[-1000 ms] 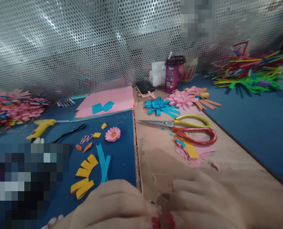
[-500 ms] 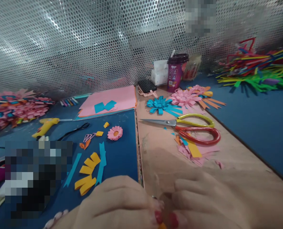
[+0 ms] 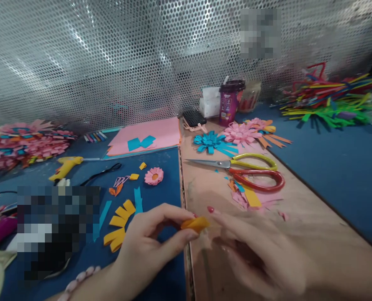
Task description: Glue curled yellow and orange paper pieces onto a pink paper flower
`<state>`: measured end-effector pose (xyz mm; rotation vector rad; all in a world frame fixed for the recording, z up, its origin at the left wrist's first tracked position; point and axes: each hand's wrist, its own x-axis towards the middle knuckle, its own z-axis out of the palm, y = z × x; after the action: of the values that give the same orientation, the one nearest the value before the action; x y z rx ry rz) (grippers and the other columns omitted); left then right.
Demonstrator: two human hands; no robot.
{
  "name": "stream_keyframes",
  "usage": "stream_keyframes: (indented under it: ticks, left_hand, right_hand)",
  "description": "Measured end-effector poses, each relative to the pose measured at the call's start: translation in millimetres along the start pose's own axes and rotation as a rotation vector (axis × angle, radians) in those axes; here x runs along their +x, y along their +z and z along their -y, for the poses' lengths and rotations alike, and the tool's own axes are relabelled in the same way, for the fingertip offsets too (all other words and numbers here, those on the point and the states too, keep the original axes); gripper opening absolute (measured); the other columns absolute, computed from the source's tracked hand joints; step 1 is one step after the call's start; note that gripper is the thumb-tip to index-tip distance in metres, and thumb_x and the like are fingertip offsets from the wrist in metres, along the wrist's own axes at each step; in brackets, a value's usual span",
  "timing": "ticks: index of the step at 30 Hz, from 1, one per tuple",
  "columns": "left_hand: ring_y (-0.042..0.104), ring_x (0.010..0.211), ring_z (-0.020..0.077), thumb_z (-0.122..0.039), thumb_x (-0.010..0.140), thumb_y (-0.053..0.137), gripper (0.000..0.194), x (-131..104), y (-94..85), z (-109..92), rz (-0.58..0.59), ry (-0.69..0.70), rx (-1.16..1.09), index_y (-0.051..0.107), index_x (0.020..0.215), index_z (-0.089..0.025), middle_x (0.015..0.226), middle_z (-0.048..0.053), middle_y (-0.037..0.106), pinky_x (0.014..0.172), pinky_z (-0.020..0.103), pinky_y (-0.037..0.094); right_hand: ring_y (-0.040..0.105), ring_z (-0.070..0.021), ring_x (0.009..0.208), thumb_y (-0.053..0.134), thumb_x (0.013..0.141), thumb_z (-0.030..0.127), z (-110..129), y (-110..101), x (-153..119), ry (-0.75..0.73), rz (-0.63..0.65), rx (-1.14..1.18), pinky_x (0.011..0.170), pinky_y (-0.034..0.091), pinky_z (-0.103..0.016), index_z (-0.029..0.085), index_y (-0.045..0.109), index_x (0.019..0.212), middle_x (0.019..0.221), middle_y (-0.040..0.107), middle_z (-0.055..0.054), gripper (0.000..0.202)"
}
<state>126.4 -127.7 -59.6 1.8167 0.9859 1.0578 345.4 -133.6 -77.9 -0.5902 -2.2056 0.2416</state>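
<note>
My left hand (image 3: 152, 246) pinches a small folded yellow paper strip (image 3: 196, 224) between thumb and fingers, just above the seam of the table. To its right, my right hand (image 3: 261, 251) is slightly blurred, fingers stretched out and apart from the strip, with nothing in them. Left of my left hand lie fringed yellow paper loops (image 3: 118, 225) and blue paper strips (image 3: 138, 200). A pink paper flower (image 3: 154, 177) with an orange centre rests beyond them. Scissors (image 3: 226, 164) with one yellow and one red handle lie beyond my right hand, partly over paper scraps (image 3: 251, 197).
Blue and pink paper flowers (image 3: 211, 142) lie behind the scissors, near a purple cup (image 3: 231, 102). Pink paper sheets (image 3: 160, 131) are stacked at the back. A yellow glue gun (image 3: 65, 167) sits at left. Colourful craft stems (image 3: 330, 98) are piled at right.
Both hands have risen farther into view and moved apart. The yellow strip, barely visible between the fingertips before, now shows in my left hand. My right fingers have stretched out away from it.
</note>
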Motion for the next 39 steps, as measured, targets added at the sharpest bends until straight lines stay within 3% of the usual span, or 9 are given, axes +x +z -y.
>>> stream_keyframes:
  ticks: [7,21,25,29,33,39]
  left_hand:
    - [0.069,0.072,0.0130,-0.023,0.078,0.068,0.011,1,1.2,-2,-0.015,-0.032,0.017,0.069,0.087,-0.018,0.080,0.002,0.071,0.068,0.019,0.058]
    - [0.069,0.068,0.0126,-0.023,0.078,0.069,0.010,4,2.5,-3,-0.024,0.029,0.042,0.068,0.086,-0.016,0.077,0.002,0.072,0.063,0.018,0.058]
    - [0.069,0.069,0.0123,-0.023,0.078,0.069,0.010,2,2.8,-3,-0.011,0.006,0.056,0.068,0.086,-0.017,0.078,0.002,0.072,0.064,0.018,0.058]
    - [0.068,0.069,0.0123,-0.025,0.078,0.068,0.011,2,2.5,0,0.028,0.015,0.133,0.069,0.086,-0.017,0.079,0.002,0.072,0.063,0.018,0.057]
    - [0.068,0.073,0.0131,-0.027,0.079,0.068,0.013,3,1.3,1,0.043,0.046,0.205,0.070,0.088,-0.018,0.082,0.003,0.073,0.065,0.018,0.057]
    - [0.068,0.074,0.0136,-0.028,0.079,0.068,0.014,1,0.5,0,0.048,0.116,0.293,0.070,0.089,-0.019,0.082,0.003,0.073,0.064,0.018,0.056]
  right_hand:
    - [0.062,-0.0127,0.067,0.046,0.081,0.006,-1,0,-3,-0.016,0.021,-0.082,0.060,0.050,-0.024,0.007,0.028,0.140,0.076,0.068,0.000,0.062]
    - [0.062,-0.0126,0.067,0.044,0.082,0.007,2,4,-3,0.028,0.002,-0.070,0.064,0.051,-0.024,0.011,0.031,0.139,0.076,0.067,0.000,0.058]
    - [0.049,-0.0073,0.049,0.045,0.084,0.011,1,3,2,0.111,-0.033,0.006,0.049,0.041,-0.017,0.015,0.040,0.127,0.058,0.054,0.007,0.043]
    - [0.044,-0.0053,0.047,0.048,0.085,0.013,-1,3,4,0.190,-0.036,0.101,0.043,0.032,-0.016,0.018,0.046,0.102,0.064,0.055,0.005,0.018]
    - [0.042,-0.0060,0.045,0.047,0.086,0.015,-2,3,4,0.303,0.018,0.092,0.042,0.028,-0.017,0.017,0.045,0.094,0.061,0.052,0.005,0.009]
    - [0.039,-0.0059,0.046,0.045,0.086,0.015,-3,0,10,0.160,0.057,0.059,0.044,0.027,-0.018,0.016,0.050,0.087,0.057,0.050,0.006,0.005]
